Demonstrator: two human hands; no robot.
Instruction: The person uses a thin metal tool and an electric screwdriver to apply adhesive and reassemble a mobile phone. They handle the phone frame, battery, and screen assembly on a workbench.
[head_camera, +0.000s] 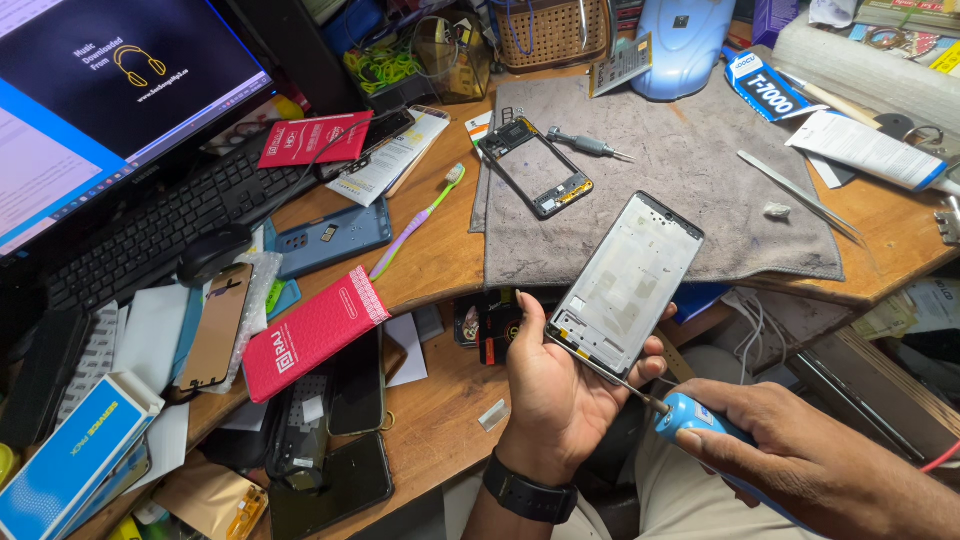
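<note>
- Head camera, looking down over a cluttered wooden repair desk (440, 250) at the wearer's two bare hands, low and right of centre.
- The left hand (560, 390), a black watch on its wrist, is cupped under a silver phone frame (628, 285), with thumb and fingertips gripping the frame's lower edges.
- The frame is held in the air just off the desk's front edge, below a grey cloth mat (680, 180).
- Its long axis runs diagonally: the near, lower end sits in the palm at lower left, and the far end points up and to the right, toward the mat. The open inner face is turned up to the camera.
- The right hand (800, 455) is closed around a blue-handled screwdriver (690, 415). Its thin metal tip reaches up and left to the frame's lower right corner.
- Judged from this pose, the work goes best with the tip seated squarely and the frame braced firmly in the palm, so the driver cannot slip across the thin metal.
- On the mat lie a second, black phone frame (535, 168), a small grey screwdriver (590, 145) and tweezers (800, 195).
- At left are a black keyboard (150, 230), a lit monitor (100, 90) and a red flat packet (315, 333).
</note>
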